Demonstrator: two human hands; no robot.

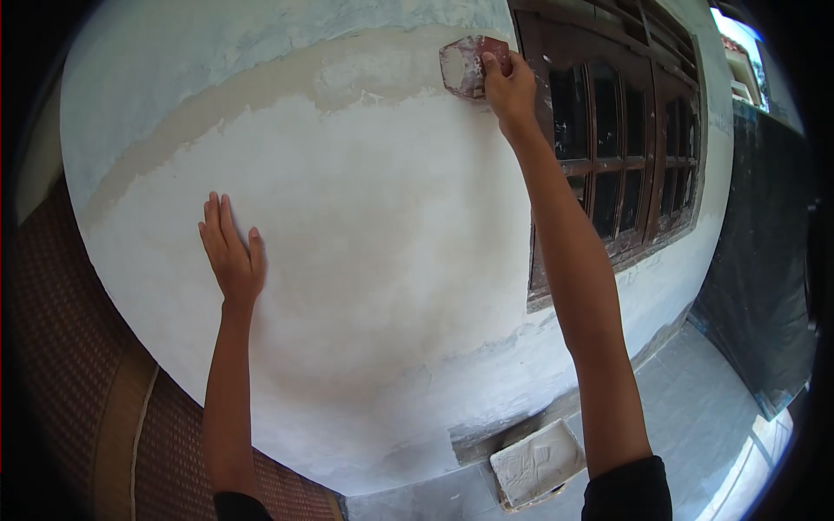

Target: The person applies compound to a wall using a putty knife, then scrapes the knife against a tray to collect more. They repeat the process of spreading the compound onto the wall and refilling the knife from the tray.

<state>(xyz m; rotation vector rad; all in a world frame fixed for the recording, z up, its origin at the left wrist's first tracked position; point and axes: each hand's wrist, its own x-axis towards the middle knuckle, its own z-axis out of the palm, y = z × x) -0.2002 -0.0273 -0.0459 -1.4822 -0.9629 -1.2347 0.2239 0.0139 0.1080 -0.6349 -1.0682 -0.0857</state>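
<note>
My right hand (510, 85) is closed around a reddish-brown putty scraper (465, 68) smeared with whitish paste. The scraper lies against the upper part of the wall (365, 174), close to the window frame. Further down and to the left, my left hand (230, 256) rests flat on the wall with its fingers stretched out. White, smooth coating covers the wall's middle, with a beige band (261, 82) of rougher surface above it and pale bluish paint higher up.
A brown wooden window (608, 130) with dark panes is to the right. On the grey tiled floor (686, 408) at the wall's foot sits a tray of whitish paste (539, 463). Woven panelling (65, 347) stands at left, a dark sheet (769, 252) at far right.
</note>
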